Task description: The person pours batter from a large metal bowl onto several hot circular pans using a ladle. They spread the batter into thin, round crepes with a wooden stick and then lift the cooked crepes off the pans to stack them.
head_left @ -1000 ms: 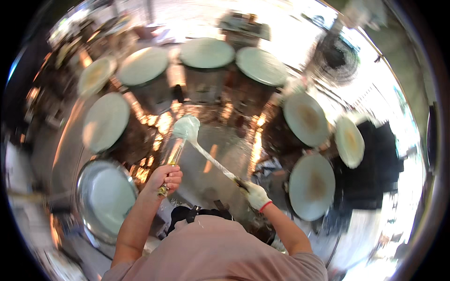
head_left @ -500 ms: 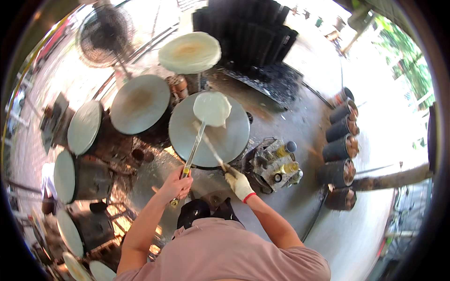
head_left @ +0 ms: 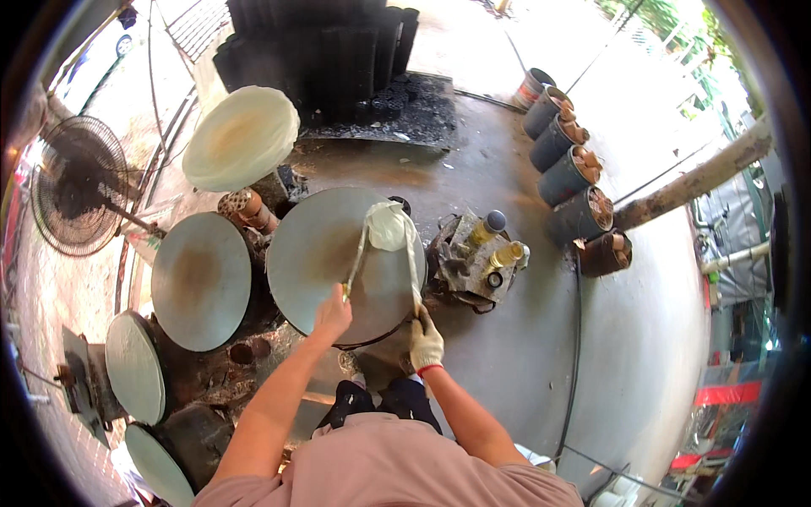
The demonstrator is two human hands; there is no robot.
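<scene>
Before me stands a round grey griddle (head_left: 296, 270) with a brownish middle. A soft, pale lump of dough or batter (head_left: 388, 230) is over its right part; whether it touches the surface I cannot tell. My bare left hand (head_left: 332, 317) is closed on a slim long-handled tool (head_left: 358, 258), whose far end meets the lump's left side. In its knitted white glove with a red cuff, my right hand (head_left: 427, 342) grips a pale, coated stick (head_left: 415, 269) reaching the lump's right side. The dough hides both tools' far ends.
More round griddles (head_left: 203, 283) curve away on the left. Beyond them are a pale-coated round disc (head_left: 236, 139) and a standing fan (head_left: 80, 186). Bottles (head_left: 505, 255) crowd a small stand (head_left: 460, 262) at right. Farther out are a row of buckets (head_left: 562, 177) and a black stack (head_left: 312, 63).
My view has swung right. The dough has moved to the griddle's right side and looks smaller and bunched; the two tools, crossing before, now stand apart on either side of it.
</scene>
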